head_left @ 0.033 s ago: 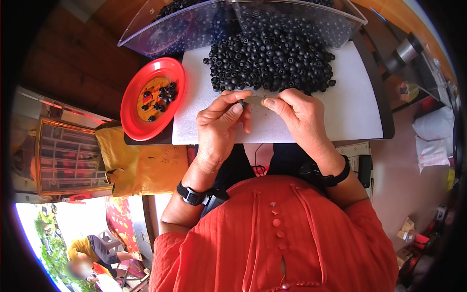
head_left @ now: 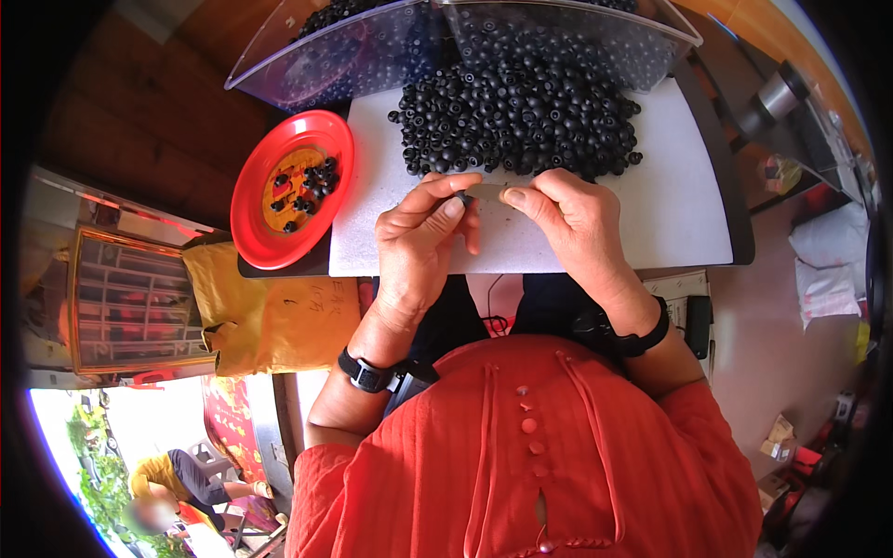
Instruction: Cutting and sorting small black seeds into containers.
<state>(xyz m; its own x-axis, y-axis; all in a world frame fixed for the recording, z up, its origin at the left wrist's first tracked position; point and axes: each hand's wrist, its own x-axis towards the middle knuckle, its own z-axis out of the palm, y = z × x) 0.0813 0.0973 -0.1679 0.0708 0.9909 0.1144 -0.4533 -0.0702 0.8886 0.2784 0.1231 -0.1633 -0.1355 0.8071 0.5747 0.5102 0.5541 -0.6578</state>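
My left hand (head_left: 417, 237) pinches a small black cap-like piece (head_left: 463, 197) between thumb and fingers, most of it hidden. A small flat metal blade (head_left: 488, 192) reaches from the thumb and fingertips of my right hand (head_left: 581, 228) to that piece, and its tip seems to touch it. Just beyond both hands, a heap of black round hollow pieces (head_left: 521, 116) covers the far part of a white board (head_left: 674, 205). To the left stands a red oval plate (head_left: 246, 200) with several black pieces on its patterned bottom.
Clear plastic bins (head_left: 326, 70) with more black pieces stand behind the heap. A yellow paper bag (head_left: 274, 302) sits below the plate. On the right are a metal cup (head_left: 779, 93) and white bags (head_left: 828, 265). Another person (head_left: 181, 479) sits at the lower left, away from the board.
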